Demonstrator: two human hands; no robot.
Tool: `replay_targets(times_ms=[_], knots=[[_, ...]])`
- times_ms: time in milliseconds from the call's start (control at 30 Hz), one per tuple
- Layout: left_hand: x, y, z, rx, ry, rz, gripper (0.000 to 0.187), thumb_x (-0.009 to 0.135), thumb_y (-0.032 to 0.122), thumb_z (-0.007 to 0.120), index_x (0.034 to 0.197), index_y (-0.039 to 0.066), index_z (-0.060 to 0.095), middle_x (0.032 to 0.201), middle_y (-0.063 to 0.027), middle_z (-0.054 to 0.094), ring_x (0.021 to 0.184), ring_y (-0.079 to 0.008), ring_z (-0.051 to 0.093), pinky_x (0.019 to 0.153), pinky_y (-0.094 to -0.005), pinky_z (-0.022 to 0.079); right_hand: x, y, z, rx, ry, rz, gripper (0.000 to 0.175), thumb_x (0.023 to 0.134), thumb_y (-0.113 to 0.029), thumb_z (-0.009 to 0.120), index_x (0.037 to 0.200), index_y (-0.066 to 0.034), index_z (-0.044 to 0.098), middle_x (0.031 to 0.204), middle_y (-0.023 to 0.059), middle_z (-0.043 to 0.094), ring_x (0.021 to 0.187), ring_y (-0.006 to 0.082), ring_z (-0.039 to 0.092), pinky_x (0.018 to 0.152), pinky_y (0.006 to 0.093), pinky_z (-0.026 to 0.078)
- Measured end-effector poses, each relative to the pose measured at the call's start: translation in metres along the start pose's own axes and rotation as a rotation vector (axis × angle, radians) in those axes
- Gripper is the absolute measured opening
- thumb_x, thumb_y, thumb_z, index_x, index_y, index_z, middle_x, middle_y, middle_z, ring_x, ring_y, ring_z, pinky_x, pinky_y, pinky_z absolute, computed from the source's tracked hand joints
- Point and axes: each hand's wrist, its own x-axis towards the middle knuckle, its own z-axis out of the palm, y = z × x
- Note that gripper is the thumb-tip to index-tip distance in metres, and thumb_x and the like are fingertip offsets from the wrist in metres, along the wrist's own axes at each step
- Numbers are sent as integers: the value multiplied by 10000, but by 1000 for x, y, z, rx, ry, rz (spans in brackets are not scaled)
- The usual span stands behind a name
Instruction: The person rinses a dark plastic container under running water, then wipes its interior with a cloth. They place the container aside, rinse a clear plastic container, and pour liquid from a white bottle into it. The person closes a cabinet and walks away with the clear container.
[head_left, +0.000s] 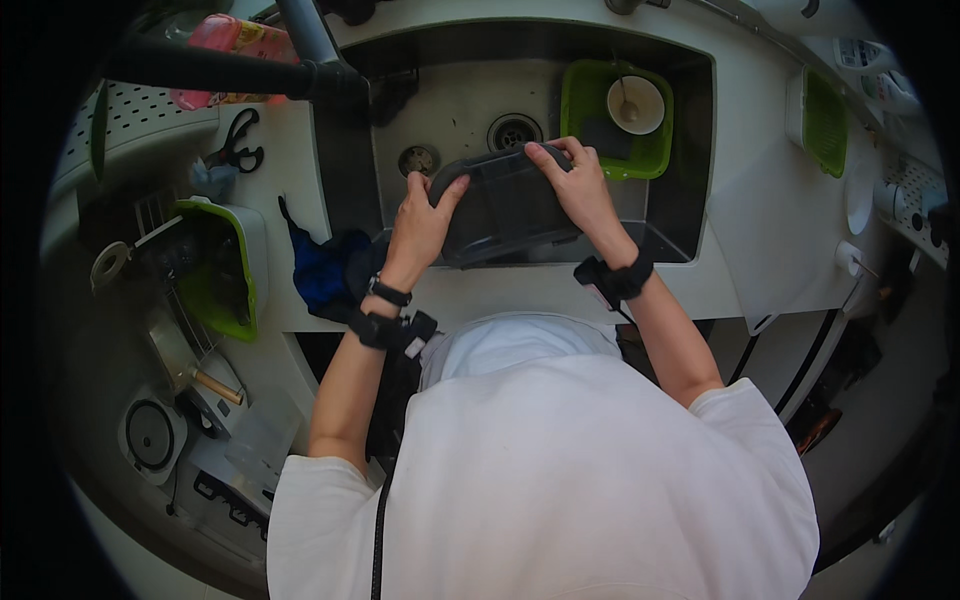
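Both hands hold a dark translucent plastic container (510, 206) with a grey rim, tilted over the front part of the sink (465, 90). My left hand (424, 225) grips its left end, thumb on the upper face. My right hand (581, 187) grips the upper right corner. Behind the container the sink floor shows a drain (516, 132) and a smaller round metal piece (417, 160). A green basin (574, 97) stands at the sink's right, with a white bowl (651, 105) and a spoon (628, 111) in it.
A dark blue cloth (326, 274) lies on the counter left of my left wrist. Black-handled scissors (240, 154) rest farther back. A green and white basket (255, 262) stands at the left edge. On the right are a white cutting board (772, 247) and another green basket (823, 124).
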Motion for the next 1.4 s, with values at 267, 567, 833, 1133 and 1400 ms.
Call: replay_targets(times_ms=[267,567,833,1133,1400], knots=[[-4,4,-16,31,44,49,515,921,480,639,949,10,432,838,-219,596,809,-354,609,798,-370,491,-18,-9,4,63,-44,-9,570,846,-563,692,1063,-37,658,1048,165,532,913,294,589,857,350,489],[-20,6,-22,-60,109,171,536,921,473,640,1013,2,403,832,-223,564,786,-372,585,751,-399,483,-18,-26,-7,141,62,-106,534,855,-510,714,1080,-30,655,1011,123,534,901,256,565,841,337,473],[-13,-1,-18,9,113,191,603,899,544,642,1016,-4,420,793,-208,565,737,-348,597,717,-397,496,-21,8,0,193,171,-288,447,879,-445,713,1066,-40,681,987,111,531,842,214,546,768,305,459],[-30,16,-13,-17,97,139,565,896,494,676,1017,31,375,808,-167,534,732,-300,595,707,-373,493,-33,-20,-10,167,66,-141,484,852,-459,736,1063,-28,665,976,133,543,833,241,564,747,309,474],[-27,15,-11,-36,86,138,578,910,505,655,1036,16,374,888,-138,530,844,-255,590,774,-344,476,-38,-10,-15,103,91,-267,446,875,-390,732,1143,-43,652,998,94,520,844,222,573,772,324,493]])
